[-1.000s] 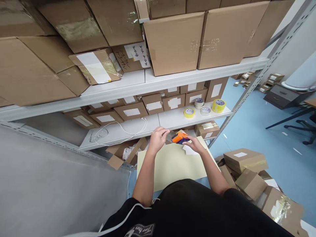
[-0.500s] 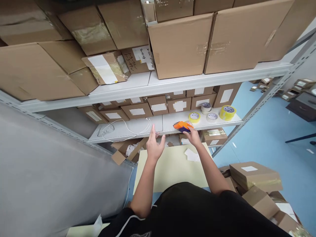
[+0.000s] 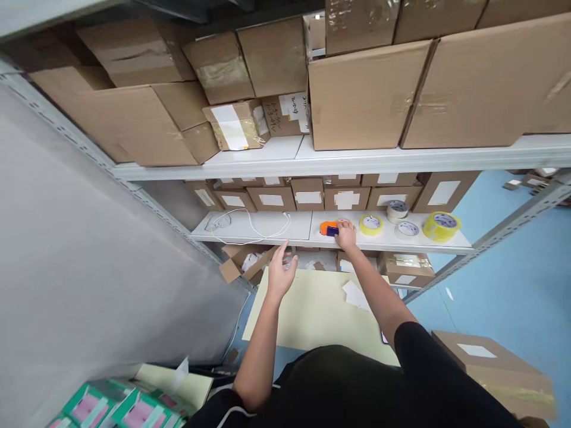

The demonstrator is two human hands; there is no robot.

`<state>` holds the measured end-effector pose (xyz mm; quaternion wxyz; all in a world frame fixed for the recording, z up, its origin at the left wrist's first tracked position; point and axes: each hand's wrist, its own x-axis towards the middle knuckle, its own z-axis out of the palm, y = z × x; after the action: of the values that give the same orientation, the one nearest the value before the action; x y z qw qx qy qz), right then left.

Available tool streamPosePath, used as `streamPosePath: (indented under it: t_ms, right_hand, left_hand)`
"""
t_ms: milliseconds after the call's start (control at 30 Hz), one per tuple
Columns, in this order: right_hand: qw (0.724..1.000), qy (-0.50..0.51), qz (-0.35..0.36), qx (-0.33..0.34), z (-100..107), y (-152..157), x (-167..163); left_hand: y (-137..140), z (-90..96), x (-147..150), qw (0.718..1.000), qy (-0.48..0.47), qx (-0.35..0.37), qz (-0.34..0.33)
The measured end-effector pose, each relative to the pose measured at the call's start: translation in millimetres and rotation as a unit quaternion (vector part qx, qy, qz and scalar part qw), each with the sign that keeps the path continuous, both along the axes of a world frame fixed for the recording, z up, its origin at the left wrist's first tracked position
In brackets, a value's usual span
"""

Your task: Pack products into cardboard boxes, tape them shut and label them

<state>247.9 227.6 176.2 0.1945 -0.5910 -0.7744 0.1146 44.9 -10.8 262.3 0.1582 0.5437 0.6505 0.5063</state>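
Observation:
My right hand is closed around an orange and dark-blue tape dispenser, which is at the middle shelf; part of the dispenser is hidden by my fingers. My left hand is raised above the pale yellow board, fingers apart and holding nothing. To the right of the dispenser lie a yellow tape roll, a white tape roll and a larger yellow tape roll. A torn white paper piece rests on the board.
A white cable loops over the shelf's left part. Labelled cartons line the shelf's back, and large cartons fill the shelf above. An open carton sits low left. Green-and-pink packs are at bottom left, a box at right.
My right hand has brought the tape dispenser to the shelf and turned it more level. My left hand stays open, slightly lower. The view has shifted left.

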Motion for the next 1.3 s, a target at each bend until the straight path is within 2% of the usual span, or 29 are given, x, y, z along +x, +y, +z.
streamPosePath:
  t_ms: [100, 167, 267, 400, 567, 667, 733, 1000, 1133, 1300]
  right_hand:
    - [0.994, 0.092, 0.004, 0.059, 0, -14, 0]
    - [0.982, 0.167, 0.045, 0.082, 2, -26, -2]
    - [0.957, 0.258, 0.116, 0.07, 4, -49, -11]
    - [0.924, 0.334, 0.186, -0.027, -10, -85, -32]
    - [0.874, 0.373, 0.222, -0.218, -53, -138, -71]
    - [0.851, 0.364, 0.242, -0.29, -72, -174, -100]
    - [0.838, 0.35, 0.269, -0.321, -76, -198, -119]
    - [0.806, 0.272, 0.371, -0.372, -66, -291, -208]
    - [0.793, 0.254, 0.409, -0.373, -64, -345, -270]
    - [0.758, 0.236, 0.468, -0.389, -70, -428, -353]
  left_hand:
    - [-10, -7.3, -7, 0.999, 0.015, -0.009, 0.027]
    - [-17, -11.8, -11, 0.999, 0.011, -0.019, 0.04]
    - [-29, -20.1, -18, 0.997, -0.003, -0.037, 0.063]
    - [-51, -43.1, -29, 0.993, -0.023, -0.062, 0.102]
    - [-95, -79.1, -42, 0.981, -0.044, -0.116, 0.15]
    - [-128, -90.3, -53, 0.974, -0.039, -0.133, 0.179]
    - [-152, -94.7, -64, 0.968, -0.039, -0.135, 0.207]
    - [-245, -113.2, -120, 0.944, -0.065, -0.084, 0.313]
    - [-315, -116.8, -162, 0.925, -0.091, -0.072, 0.361]
    - [-420, -125.8, -217, 0.876, -0.144, -0.048, 0.459]
